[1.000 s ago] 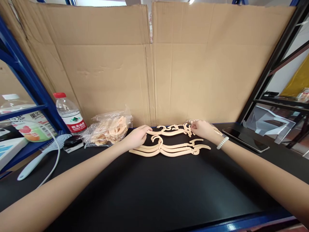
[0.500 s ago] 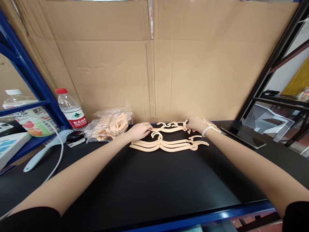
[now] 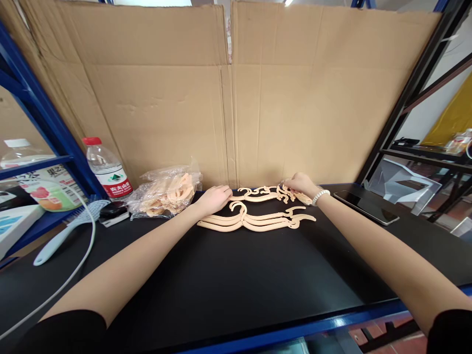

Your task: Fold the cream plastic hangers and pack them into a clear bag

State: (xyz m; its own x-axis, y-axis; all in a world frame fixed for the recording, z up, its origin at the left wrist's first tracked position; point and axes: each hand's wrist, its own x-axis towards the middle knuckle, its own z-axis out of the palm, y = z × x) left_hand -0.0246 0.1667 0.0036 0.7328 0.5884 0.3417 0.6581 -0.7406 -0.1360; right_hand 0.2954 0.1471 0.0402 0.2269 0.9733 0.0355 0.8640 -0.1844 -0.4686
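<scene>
Beige plastic folding clothes hangers lie in two rows on a black tabletop point(image 3: 236, 275). The front row of hangers point(image 3: 265, 227) has its hooks at the middle and the right end. Behind it is a back row of hangers point(image 3: 261, 197), with several small hooks along its far side. My left hand point(image 3: 217, 197) is closed around the left end of the back row, its fingertips partly hidden. At that row's right end my right hand point(image 3: 303, 186), with a beaded bracelet on the wrist, pinches a beige hanger piece. More beige parts point(image 3: 303, 198) show under its palm.
A clear bag of beige hangers point(image 3: 167, 191) lies left of my left hand. Further left are a water bottle point(image 3: 110, 172), a dark box point(image 3: 113, 211) and a light blue hairbrush point(image 3: 70, 231). At right lies a phone point(image 3: 367, 206). A cardboard wall point(image 3: 287, 98) stands behind.
My right hand has shifted slightly and lifted at the knuckles, showing more of the beige parts under it. My left hand stays at the back row. The view has tilted a little.
</scene>
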